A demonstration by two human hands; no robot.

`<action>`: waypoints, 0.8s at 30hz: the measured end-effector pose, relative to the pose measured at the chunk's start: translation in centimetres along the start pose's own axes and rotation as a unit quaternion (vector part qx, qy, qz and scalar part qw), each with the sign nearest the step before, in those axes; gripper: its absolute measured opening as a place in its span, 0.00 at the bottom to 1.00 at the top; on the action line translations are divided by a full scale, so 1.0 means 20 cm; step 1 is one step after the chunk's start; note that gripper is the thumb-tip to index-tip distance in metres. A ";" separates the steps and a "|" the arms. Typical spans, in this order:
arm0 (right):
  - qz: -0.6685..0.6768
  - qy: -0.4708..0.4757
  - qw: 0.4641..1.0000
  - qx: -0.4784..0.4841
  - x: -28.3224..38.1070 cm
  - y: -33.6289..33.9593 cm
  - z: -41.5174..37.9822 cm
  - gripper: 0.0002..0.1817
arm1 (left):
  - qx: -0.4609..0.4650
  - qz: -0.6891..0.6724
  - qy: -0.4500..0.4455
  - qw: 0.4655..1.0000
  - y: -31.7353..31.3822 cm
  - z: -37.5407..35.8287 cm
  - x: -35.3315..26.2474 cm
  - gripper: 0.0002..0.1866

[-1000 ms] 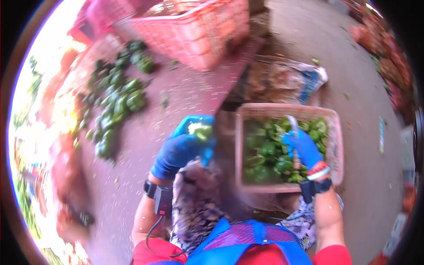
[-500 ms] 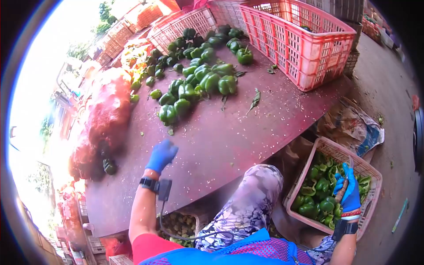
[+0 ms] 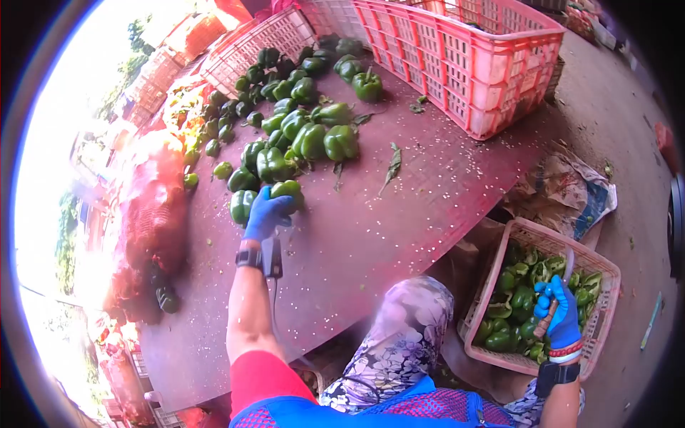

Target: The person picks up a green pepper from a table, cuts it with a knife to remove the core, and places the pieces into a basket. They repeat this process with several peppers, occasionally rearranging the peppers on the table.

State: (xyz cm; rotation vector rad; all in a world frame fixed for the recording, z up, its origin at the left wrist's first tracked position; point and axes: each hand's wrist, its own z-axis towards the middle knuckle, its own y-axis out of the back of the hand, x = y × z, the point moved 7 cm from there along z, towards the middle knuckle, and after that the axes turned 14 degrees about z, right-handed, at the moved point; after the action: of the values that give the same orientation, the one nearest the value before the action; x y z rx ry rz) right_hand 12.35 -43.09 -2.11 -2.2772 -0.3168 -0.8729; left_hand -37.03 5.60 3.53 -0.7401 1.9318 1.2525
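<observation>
My left hand [image 3: 267, 212], in a blue glove, is at the near edge of a spread of green bell peppers [image 3: 310, 141] on the table. Its fingers are closed around one green bell pepper [image 3: 289, 191], partly covered by them. Another pepper [image 3: 242, 207] lies just left of that hand. My right hand [image 3: 565, 319], gloved in blue too, is closed on a knife with a brown handle [image 3: 546, 318] and a pale, curved blade [image 3: 569, 262]. That hand is above a pink crate [image 3: 489, 285] of whole and cut-open green peppers [image 3: 523, 303].
A large pink crate [image 3: 457, 78] stands on the reddish table [image 3: 342, 264] at the back right. Red mesh sacks [image 3: 153, 221] line the left side. Loose leaves [image 3: 392, 167] and small pale bits are scattered over the tabletop. A torn sack [image 3: 560, 189] lies behind the lower crate.
My left hand has moved forward to the peppers and taken hold of one, which has shifted right from its neighbour. My right hand stays over the crate with the knife. The view has shifted slightly.
</observation>
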 end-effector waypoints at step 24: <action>-0.556 0.279 0.782 -0.025 0.02 0.17 -0.31 0.34 | 0.306 -0.162 -0.163 0.924 -2.02 -1.15 -1.24 0.19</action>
State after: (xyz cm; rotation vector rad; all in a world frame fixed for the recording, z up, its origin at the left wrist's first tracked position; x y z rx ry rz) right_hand 11.07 -49.77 -0.05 -1.5786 -1.4258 -2.0671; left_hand 2.88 -28.48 8.85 -0.4567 1.6927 0.4789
